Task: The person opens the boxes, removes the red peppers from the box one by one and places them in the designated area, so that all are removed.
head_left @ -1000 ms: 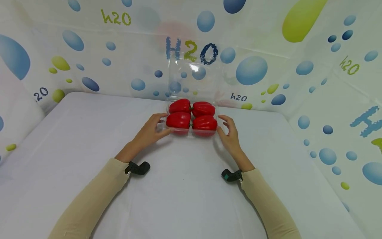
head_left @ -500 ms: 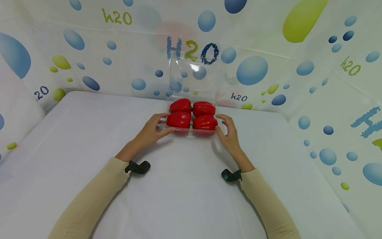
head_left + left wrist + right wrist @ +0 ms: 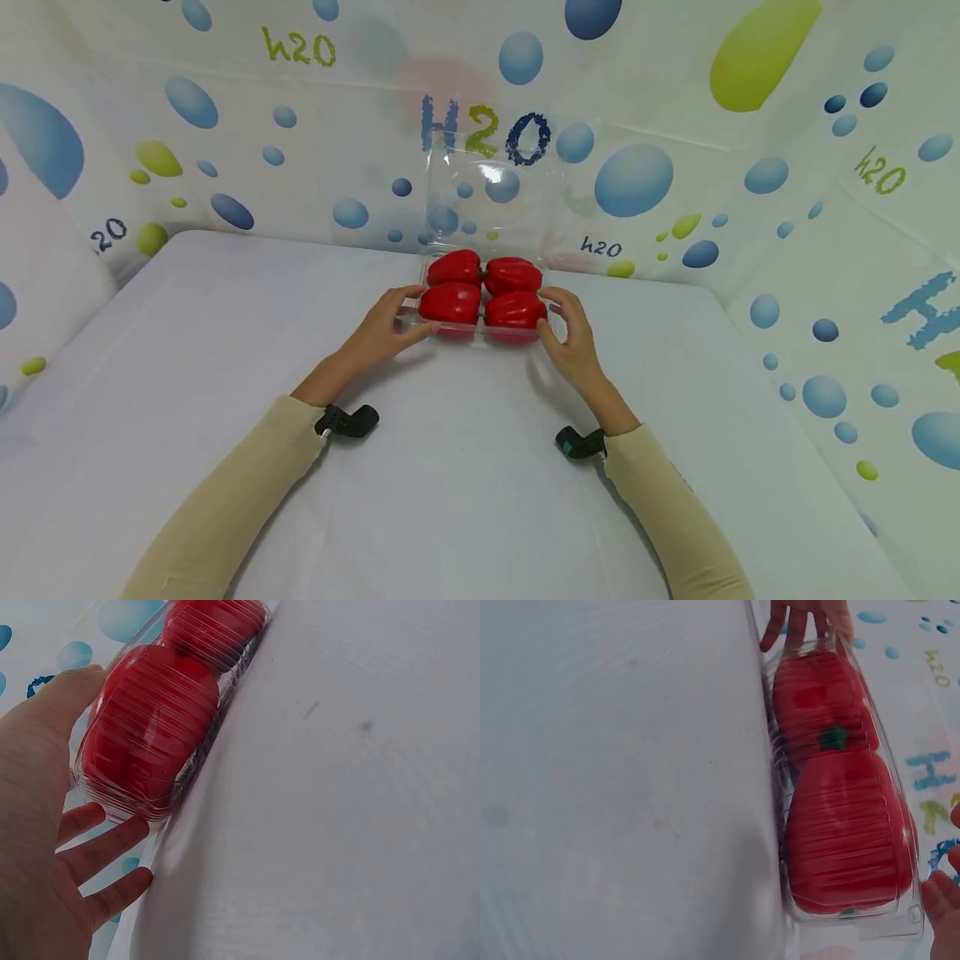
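1. The clear plastic clamshell tray sits on the white table, towards its far edge and roughly centred left to right. Its transparent lid stands open and upright behind it, against the bubble-printed backdrop.
2. The tray holds four red peppers in a two-by-two block, touching one another. The right wrist view shows a green stem where two of them meet.
3. Your left hand is at the tray's left end. The fingers are spread and only gently bent. The thumb lies along the upper edge of the tray, and the fingertips touch its lower near corner where it meets the table. The hand cups the end with a light hold, not a tight pinch.
4. Your right hand mirrors it at the right end. The fingers are loosely curved and partly open, the tips on the tray's right rim beside the near-right pepper, the thumb at the near corner.
5. In the right wrist view only the fingertips show, at the tray's corner flange.
6. Both beige sleeves reach in from the near edge.
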A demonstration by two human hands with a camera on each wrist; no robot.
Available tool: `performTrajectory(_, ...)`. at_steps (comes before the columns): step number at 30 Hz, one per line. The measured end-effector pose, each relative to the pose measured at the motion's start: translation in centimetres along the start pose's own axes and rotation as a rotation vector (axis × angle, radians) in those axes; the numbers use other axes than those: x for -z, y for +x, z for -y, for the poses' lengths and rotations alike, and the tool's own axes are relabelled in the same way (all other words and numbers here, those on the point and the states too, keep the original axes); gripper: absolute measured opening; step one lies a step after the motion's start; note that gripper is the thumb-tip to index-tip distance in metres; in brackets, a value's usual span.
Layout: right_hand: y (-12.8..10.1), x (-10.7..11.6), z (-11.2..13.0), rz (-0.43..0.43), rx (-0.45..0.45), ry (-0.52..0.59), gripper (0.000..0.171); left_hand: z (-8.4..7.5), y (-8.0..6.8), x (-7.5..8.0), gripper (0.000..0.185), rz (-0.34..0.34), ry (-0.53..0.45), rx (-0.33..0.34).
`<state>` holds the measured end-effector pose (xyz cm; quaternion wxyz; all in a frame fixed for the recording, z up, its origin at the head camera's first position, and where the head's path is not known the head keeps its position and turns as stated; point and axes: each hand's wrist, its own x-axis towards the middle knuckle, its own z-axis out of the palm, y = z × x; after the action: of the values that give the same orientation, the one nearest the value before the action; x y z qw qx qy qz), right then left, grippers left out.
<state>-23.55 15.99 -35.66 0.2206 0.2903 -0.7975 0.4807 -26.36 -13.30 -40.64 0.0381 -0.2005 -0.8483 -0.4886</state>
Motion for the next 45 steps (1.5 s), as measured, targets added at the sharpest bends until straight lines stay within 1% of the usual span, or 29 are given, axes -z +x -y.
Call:
performTrajectory(4, -0.1, -0.1, -0.1, 0.003, 0.047, 0.062, 0.037, 0.2, 0.0, -0.1, 0.069, 0.001, -0.007, -0.018)
performTrajectory(12, 0.2, -0.6, -0.1, 0.048, 0.051, 0.124, 0.038, 0.3, 0.1, -0.2, 0.07, 0.013, -0.011, -0.01)
performTrajectory(15, 0.4, -0.9, 0.0, 0.062, 0.051, 0.13, 0.038, 0.3, 0.0, -0.2, 0.07, 0.011, -0.014, -0.01)
performTrajectory(20, 0.9, -1.2, 0.3, 0.077, 0.091, 0.108, 0.038, 0.3, -0.1, -0.1, 0.07, 0.008, -0.008, -0.014)
performTrajectory(23, 1.2, -1.4, 0.6, 0.094, 0.106, 0.119, 0.037, 0.3, -0.1, -0.1, 0.07, 0.006, -0.008, -0.015)
performTrajectory(29, 1.5, -1.8, 0.8, 0.145, 0.071, 0.122, 0.036, 0.3, 0.0, -0.2, 0.068, 0.001, -0.013, -0.03)
performTrajectory(34, 1.7, -2.6, -1.6, 0.203, 0.063, 0.114, 0.039, 0.4, -0.1, -0.2, 0.068, -0.003, -0.009, -0.031)
performTrajectory(37, 1.9, -2.9, -1.9, 0.246, 0.046, 0.113, 0.039, 0.4, -0.1, -0.1, 0.068, -0.004, -0.009, -0.028)
performTrajectory(40, 2.3, -3.2, -1.6, 0.285, 0.039, 0.125, 0.039, 0.3, -0.1, -0.1, 0.068, -0.006, -0.004, -0.024)
performTrajectory(45, 2.6, -3.7, -2.1, 0.321, 0.024, 0.106, 0.043, 0.4, -0.1, 0.0, 0.068, -0.011, 0.003, -0.019)
